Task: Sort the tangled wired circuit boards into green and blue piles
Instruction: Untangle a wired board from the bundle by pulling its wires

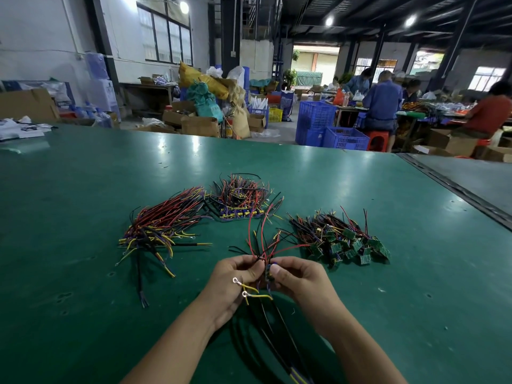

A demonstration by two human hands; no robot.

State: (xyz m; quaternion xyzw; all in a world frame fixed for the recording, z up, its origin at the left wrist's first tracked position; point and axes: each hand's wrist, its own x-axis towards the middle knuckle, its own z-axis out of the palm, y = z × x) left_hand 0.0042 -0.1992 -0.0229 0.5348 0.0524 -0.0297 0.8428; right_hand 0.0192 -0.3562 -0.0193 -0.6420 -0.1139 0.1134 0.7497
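Both left hand (235, 275) and right hand (300, 275) pinch one circuit board (268, 273); its red leads (250, 234) could snag the nearby green-board pile (349, 245).

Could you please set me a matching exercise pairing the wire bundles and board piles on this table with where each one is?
Things:
1. green circuit board pile
2. blue circuit board pile
3. long wire bundle
4. separate wired board

Places:
A. pinched between the left hand and the right hand
B. far centre of the table, beyond both hands
C. on the table, left of the hands
D. on the table, right of the hands

Pairs: 1-D, 2-B, 3-C, 4-A.
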